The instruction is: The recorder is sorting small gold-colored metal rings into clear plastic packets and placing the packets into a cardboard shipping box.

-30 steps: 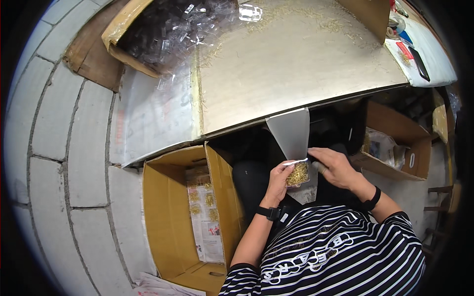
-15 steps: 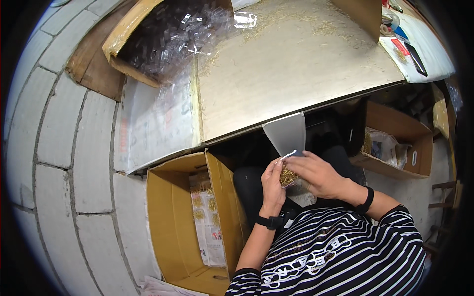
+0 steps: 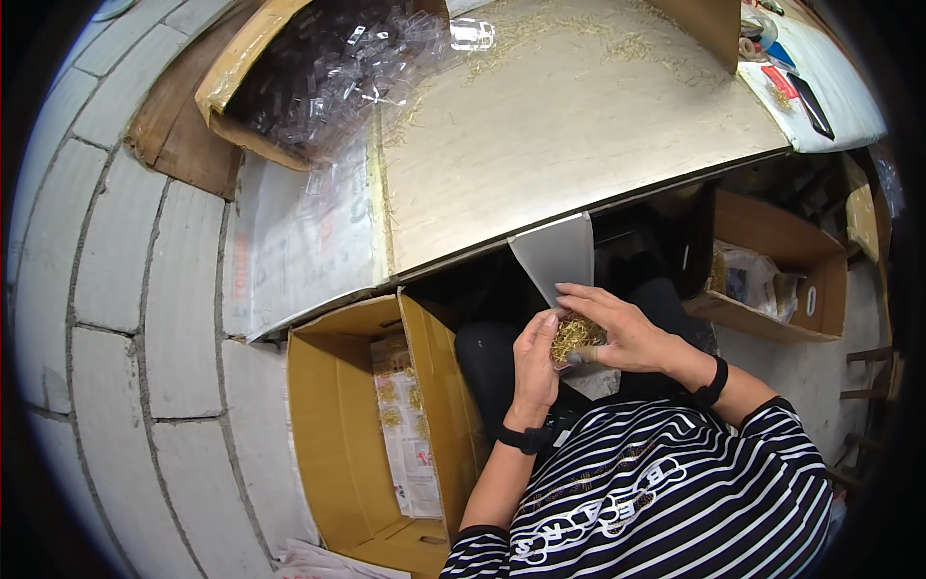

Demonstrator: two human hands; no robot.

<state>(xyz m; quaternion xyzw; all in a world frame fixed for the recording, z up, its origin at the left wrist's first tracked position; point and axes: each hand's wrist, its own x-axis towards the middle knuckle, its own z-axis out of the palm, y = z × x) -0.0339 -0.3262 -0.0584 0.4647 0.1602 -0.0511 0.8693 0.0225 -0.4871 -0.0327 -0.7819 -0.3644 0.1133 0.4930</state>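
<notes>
Between my hands, above my lap, sits a bundle of thin gold-coloured pieces [image 3: 576,338], apparently in a small clear plastic box whose walls barely show. My left hand [image 3: 534,367] holds its left side, fingers curled along the edge and thumb upright. My right hand [image 3: 625,338] cups the other side, with its fingers over the far end and a thumb, its tip dark or covered, at the near edge. Just beyond my fingertips a pale grey chute-like sheet [image 3: 558,259] hangs from the table edge.
A table [image 3: 540,145] carries scattered gold pieces along its far part. At its far left a tipped carton [image 3: 227,87] spills clear plastic boxes [image 3: 357,82]. An open carton [image 3: 338,434] with gold bundles on newspaper stands left of me; another carton [image 3: 776,246] holds plastic bags at right.
My right hand has shifted from over the gold pieces to their right side, its thumb now at the near edge. More of the gold pieces shows. My left hand stays nearly in place.
</notes>
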